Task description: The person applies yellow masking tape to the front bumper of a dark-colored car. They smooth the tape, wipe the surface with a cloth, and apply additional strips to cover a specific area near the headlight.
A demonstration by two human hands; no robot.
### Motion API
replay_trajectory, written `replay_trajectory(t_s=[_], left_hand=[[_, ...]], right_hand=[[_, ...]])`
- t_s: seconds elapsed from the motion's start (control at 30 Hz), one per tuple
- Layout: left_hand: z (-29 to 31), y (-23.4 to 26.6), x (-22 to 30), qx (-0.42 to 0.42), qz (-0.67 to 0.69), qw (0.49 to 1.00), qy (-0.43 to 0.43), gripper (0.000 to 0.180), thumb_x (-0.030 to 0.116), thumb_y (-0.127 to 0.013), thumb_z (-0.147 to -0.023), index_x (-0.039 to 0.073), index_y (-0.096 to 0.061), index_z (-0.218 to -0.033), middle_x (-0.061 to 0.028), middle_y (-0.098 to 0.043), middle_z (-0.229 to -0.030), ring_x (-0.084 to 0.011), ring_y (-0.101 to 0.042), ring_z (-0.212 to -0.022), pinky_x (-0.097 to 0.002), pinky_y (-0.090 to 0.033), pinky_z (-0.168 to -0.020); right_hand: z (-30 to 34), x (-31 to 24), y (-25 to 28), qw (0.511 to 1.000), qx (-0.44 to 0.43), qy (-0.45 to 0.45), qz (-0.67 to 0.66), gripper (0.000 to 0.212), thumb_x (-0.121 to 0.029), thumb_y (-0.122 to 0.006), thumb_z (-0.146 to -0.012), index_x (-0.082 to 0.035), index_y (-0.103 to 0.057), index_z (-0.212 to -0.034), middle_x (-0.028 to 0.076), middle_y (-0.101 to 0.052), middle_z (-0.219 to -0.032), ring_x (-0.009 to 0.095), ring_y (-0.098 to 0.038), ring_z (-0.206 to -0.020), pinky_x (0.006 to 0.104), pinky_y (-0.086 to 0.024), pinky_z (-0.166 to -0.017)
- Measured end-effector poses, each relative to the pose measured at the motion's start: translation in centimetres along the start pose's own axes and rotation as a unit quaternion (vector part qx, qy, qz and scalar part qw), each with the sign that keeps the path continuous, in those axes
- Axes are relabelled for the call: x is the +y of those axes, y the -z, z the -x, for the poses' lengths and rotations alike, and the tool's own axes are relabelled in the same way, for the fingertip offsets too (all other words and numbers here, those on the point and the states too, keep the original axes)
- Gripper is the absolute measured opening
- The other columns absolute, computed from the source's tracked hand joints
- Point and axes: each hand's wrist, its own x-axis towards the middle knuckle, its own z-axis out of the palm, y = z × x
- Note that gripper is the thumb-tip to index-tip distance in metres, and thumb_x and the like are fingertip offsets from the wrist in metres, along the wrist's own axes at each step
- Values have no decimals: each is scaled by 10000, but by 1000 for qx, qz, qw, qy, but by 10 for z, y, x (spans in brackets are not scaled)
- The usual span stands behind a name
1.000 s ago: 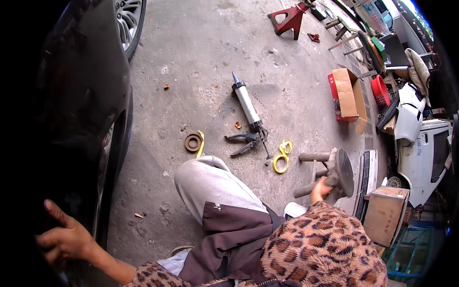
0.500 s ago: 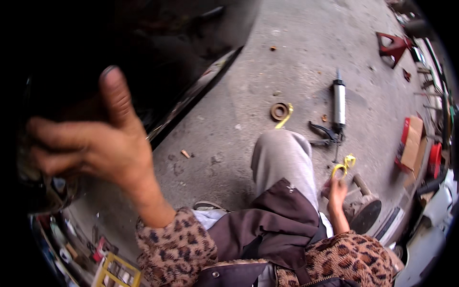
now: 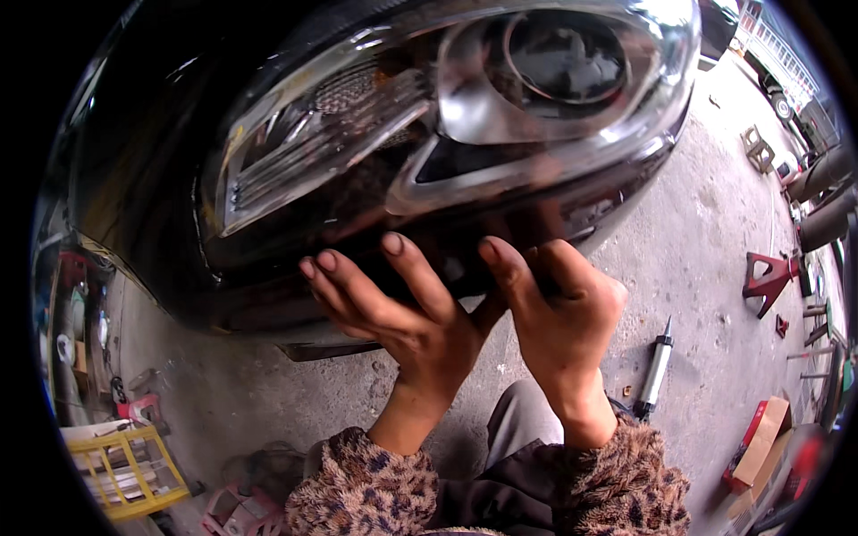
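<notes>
A black car front with a clear headlight point(image 3: 572, 62) fills the upper part of the view. Just below the lamp, my left hand point(image 3: 407, 313) lies with spread fingers against the glossy black bumper point(image 3: 268, 304). Close beside it, my right hand point(image 3: 572, 308) is closed, its thumb stretched up to the bumper and its other fingers bent. Whatever those fingers hold, if anything, is hidden. The two hands almost meet at the thumbs, under the lamp's lower edge.
On the concrete floor to the right lies a silver caulking gun point(image 3: 657, 371). Farther right are a red jack stand point(image 3: 770, 281) and an open cardboard box point(image 3: 760, 447). A yellow crate point(image 3: 130, 473) stands at the lower left, near a red stand point(image 3: 241, 514).
The view has swung onto the headlight. My right hand has come up from a yellow tape loop at the right to the bumper; my left hand has moved there too. No yellow tape shows now.
</notes>
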Motion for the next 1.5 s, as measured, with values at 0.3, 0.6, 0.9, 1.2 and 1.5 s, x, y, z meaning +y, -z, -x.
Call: replay_trajectory(t_s=[0.3,0.6,0.9,1.2,1.5], left_hand=[[8,-11,-1,62,-5,997,37,840,634,-501,-940,10,-333,-1476,-415,-182,-1487,-639,-251,-1332,-730,-287,-1014],[29,27,-30,-83,326,941,-35,458,82,-646,-811,-18,-607,-1256,-292,-392,-1415,-504,-349,-1341,-590,-330,-1092],[243,-56,-82,-472,308,795,224,210,182,-606,-865,51,-693,-1005,-165,-702,-953,-404,-652,-865,-471,-523,-748],[413,-110,-169,-525,181,489,673,403,357,-786,-818,-33,-691,-862,-187,-724,-808,-364,-718,-839,-464,-570,-714],[459,-136,-155,-573,80,704,413,262,248,-754,-850,1,-668,-854,-198,-714,-877,-331,-703,-827,-461,-514,-719]], right_hand=[[-5,-19,0,992,-38,45,110,471,-249,-842,-783,-76,-471,-551,120,-472,-464,310,-479,-391,367,-362,-384],[-13,-14,2,979,-29,41,198,471,-330,-789,-825,-74,-505,-551,162,-497,-490,396,-534,-476,424,-400,-419],[-21,-16,5,978,-62,2,200,447,-415,-757,-839,-44,-625,-628,176,-582,-593,411,-597,-580,440,-455,-510],[-26,-22,17,973,-119,-59,189,451,-351,-740,-915,28,-625,-698,-43,-385,-510,61,-311,-532,278,-283,-477],[-29,-26,10,970,-132,-46,201,488,-426,-735,-873,0,-638,-657,114,-497,-546,285,-491,-537,381,-397,-501]])
